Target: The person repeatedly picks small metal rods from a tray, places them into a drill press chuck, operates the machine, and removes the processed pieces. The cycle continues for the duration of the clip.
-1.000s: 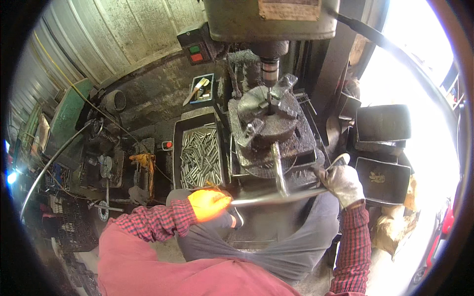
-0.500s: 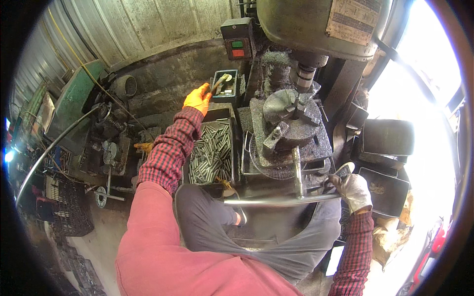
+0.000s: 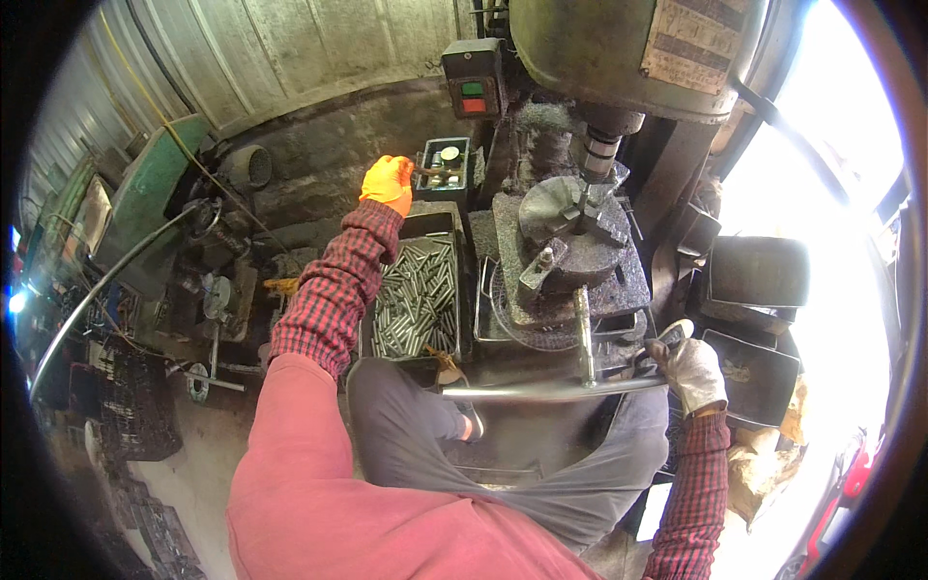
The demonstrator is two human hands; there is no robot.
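The brush (image 3: 432, 172) is over the small box (image 3: 445, 195), grasped by one end in the left hand (image 3: 389, 182), presumably to reach inside, while the right hand (image 3: 693, 373) meets the metal bar (image 3: 541, 393), its grip unclear from here.

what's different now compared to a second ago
The left hand has let go of the metal bar's left end, moved up and forward to the small box, and now appears to hold the brush by its handle. The right hand stays at the bar's right end; the metal pins still fill their bin.
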